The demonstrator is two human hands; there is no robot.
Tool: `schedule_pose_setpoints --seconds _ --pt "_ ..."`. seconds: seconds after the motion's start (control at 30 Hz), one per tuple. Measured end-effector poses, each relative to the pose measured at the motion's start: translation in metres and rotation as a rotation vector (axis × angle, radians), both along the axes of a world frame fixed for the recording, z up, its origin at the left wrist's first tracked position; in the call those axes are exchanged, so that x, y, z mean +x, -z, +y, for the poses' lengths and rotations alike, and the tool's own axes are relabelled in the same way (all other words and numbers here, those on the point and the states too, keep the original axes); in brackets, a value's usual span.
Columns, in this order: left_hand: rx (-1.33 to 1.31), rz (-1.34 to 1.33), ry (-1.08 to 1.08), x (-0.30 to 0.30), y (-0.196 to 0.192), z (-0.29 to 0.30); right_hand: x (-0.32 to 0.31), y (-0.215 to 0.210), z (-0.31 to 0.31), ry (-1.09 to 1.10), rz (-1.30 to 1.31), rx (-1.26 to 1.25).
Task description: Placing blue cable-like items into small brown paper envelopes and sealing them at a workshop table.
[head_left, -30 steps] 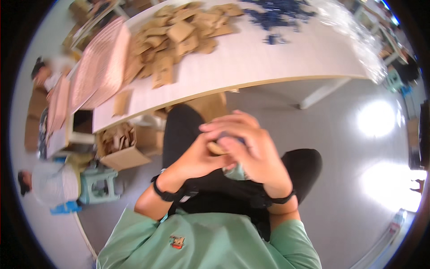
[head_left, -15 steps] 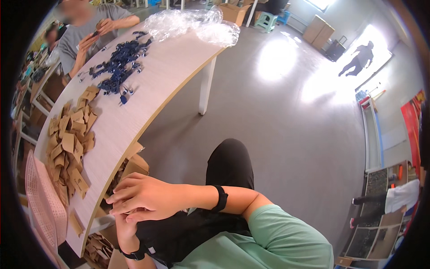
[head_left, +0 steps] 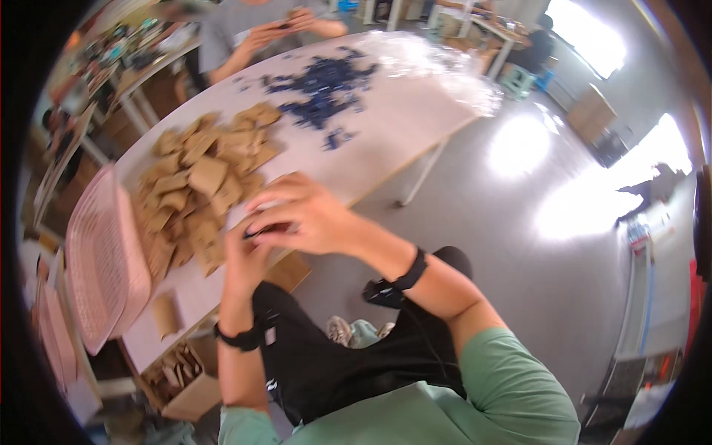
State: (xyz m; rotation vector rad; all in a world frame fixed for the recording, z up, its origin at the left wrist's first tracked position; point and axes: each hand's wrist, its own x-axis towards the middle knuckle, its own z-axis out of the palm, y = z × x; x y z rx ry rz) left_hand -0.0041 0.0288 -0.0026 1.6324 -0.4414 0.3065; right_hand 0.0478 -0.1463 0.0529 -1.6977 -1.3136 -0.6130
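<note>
My left hand (head_left: 245, 248) and my right hand (head_left: 308, 219) meet above the table's near edge, both blurred by motion. Curled fingers of both hands close round a small dark thing (head_left: 259, 230); its kind is too covered to make out. Just beyond them lies a heap of brown paper pillow boxes (head_left: 208, 174). One separate brown pillow box (head_left: 166, 313) rests near the table's corner. Farther back is a pile of small dark blue items with thin cords (head_left: 322, 89).
A pink perforated basket (head_left: 133, 259) stands at the table's left end. Below the table is an open carton (head_left: 194, 397) with brown pieces in it. Clear plastic wrap (head_left: 437, 70) covers the far right corner. Across the table, a person in grey (head_left: 256, 37) handles something small.
My view has swung left and down the table. Both hands have risen from below the table edge to the brown heap, and a dark thing now shows between them.
</note>
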Motion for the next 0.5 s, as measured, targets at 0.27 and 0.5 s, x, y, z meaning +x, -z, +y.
schedule_pose_setpoints --seconds 0.27,0.5 --pt "-0.020 0.166 0.030 0.012 -0.002 0.002 0.016 0.005 0.007 -0.009 0.088 -0.190" --pt "-0.064 0.168 0.032 0.008 -0.009 -0.003 0.008 0.000 0.007 0.061 0.159 -0.120"
